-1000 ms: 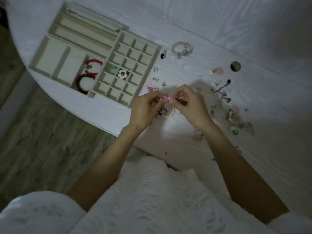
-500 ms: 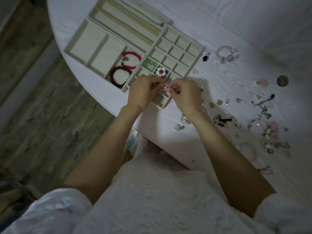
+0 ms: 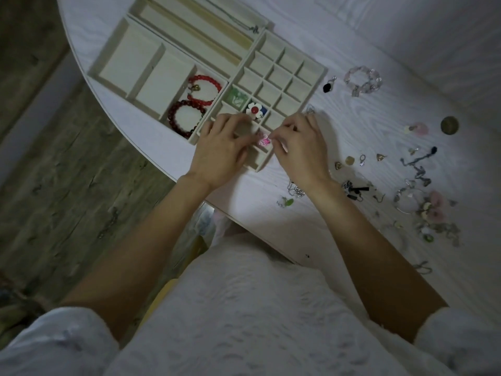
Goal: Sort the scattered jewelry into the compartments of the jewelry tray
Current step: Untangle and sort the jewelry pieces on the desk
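Note:
The beige jewelry tray lies at the table's left edge. Two red bead bracelets fill one of its medium compartments. A green piece and a white flower piece sit in the small grid. A small pink piece hangs low over a near grid compartment. My right hand pinches its right side. My left hand curls over the grid just left of it; its grip on the piece is hidden. Scattered jewelry lies to the right.
On the white table right of the tray are a pale bead bracelet, a black pendant and a round brass disc. A silver chain lies under my right wrist. The table edge and wooden floor are at left.
Both hands carried the pink piece from above the loose jewelry leftward to the tray's small grid and lowered it there. The view has shifted with them.

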Demonstrator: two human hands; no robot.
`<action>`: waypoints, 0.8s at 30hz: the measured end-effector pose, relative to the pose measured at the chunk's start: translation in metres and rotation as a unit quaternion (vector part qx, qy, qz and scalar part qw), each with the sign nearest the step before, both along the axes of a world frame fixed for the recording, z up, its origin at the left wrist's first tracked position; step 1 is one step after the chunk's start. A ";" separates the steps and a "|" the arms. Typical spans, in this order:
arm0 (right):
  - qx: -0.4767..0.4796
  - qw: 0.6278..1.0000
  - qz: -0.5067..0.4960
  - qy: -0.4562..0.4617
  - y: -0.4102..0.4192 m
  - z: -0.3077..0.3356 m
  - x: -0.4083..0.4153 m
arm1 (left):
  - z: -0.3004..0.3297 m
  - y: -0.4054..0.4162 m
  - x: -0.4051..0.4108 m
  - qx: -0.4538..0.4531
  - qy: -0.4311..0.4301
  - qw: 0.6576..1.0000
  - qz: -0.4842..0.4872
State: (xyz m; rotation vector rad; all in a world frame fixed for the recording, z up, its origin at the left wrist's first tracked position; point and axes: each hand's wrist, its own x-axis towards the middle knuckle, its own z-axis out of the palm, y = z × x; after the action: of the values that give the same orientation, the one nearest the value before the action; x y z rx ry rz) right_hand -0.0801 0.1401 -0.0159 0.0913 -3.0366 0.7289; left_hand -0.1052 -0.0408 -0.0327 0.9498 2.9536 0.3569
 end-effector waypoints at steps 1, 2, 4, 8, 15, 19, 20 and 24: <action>0.015 1.000 0.007 0.001 -0.002 0.001 -0.002 | 0.002 0.002 -0.001 -0.017 -0.002 1.000 0.001; 0.036 0.999 0.015 -0.004 -0.004 0.001 -0.004 | 0.003 0.003 -0.001 -0.032 -0.002 0.999 0.000; 0.078 0.996 0.033 -0.015 -0.007 0.001 -0.010 | 0.004 0.006 -0.002 -0.049 -0.001 0.999 -0.007; 0.133 0.990 0.033 -0.035 -0.013 0.000 -0.015 | 0.005 0.008 -0.003 -0.052 0.012 0.998 -0.018; 0.213 0.976 -0.020 -0.038 -0.027 -0.001 -0.017 | 0.003 0.011 0.003 -0.040 0.001 0.999 0.000; 0.213 0.975 -0.062 -0.011 -0.027 -0.007 -0.014 | 0.004 0.013 0.004 -0.019 -0.021 1.000 0.006; 0.199 0.977 -0.072 -0.008 -0.026 -0.008 -0.013 | 0.004 0.013 0.003 -0.017 -0.025 1.000 0.007; 0.097 0.988 -0.119 -0.009 -0.028 -0.008 -0.007 | 0.004 0.013 0.000 -0.012 -0.031 0.999 0.011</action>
State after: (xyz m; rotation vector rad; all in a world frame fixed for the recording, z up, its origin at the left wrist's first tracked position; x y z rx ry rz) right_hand -0.0867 0.1125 -0.0243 -0.2722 -3.0506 0.4195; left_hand -0.1050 -0.0276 -0.0282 0.8887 2.9067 0.3447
